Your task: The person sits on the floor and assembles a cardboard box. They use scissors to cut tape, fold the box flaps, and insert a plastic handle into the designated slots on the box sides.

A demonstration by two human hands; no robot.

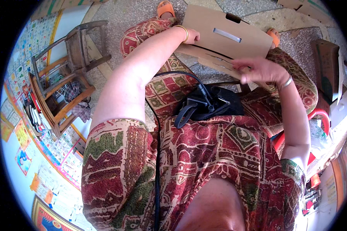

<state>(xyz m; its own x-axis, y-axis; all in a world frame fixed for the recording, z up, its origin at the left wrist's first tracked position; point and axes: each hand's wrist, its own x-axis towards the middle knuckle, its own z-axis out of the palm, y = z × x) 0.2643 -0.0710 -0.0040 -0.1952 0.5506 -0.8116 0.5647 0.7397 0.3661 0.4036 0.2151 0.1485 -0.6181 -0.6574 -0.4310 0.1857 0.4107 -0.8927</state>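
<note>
Overhead, seated person, view down onto the lap.

Cardboard sheet [227, 32]: flat brown piece at 12 o'clock, resting over the knees; a narrow pale slot near its middle and a small dark cut-out toward its far edge; a folded flap [216, 61] hangs along its near edge.

Left hand [191, 35]: at 12 o'clock, closed on the sheet's left edge, fingers hidden behind the board; a gold bangle [185, 32] on the wrist.

Right hand [258, 70]: at 1 o'clock, fingers half-curled and pinching the flap's near edge; a silver bracelet [286, 82] on the wrist.

Black pouch [212, 104]: centre, on the lap, a black cable [157, 154] leading from it down the dress.

Wooden chair [61, 77]: at 9 o'clock, lying tilted; checked cloth [75, 94] bundled between its rungs.

Printed mat [38, 127]: at 8 o'clock, pale, covered in small coloured squares, with an orange border.

Cardboard box [327, 65]: at 3 o'clock, brown, upright on the stone floor [123, 15]; contents not visible.

Red plastic stool [320, 115]: at 4 o'clock, curved rim beside the right elbow.

Orange sandals [165, 7]: at 12 o'clock, beyond the sheet.
</note>
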